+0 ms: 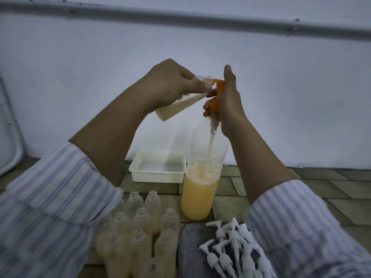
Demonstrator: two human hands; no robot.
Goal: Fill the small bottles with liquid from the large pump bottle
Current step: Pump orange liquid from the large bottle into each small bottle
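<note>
Left hand [170,87] grips small bottle [176,105] (tilted, pale yellow liquid inside) at orange pump [219,87]. Right hand [226,97] curls round pump head; large pump bottle [200,193] below, roughly a third full.

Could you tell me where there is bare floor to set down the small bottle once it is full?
Bare tiles lie right of the large pump bottle, behind the white pump tops, and between the white tray and the standing small bottles. It is crowded in front: those bottles stand packed together, with the pump tops heaped beside them.
</note>
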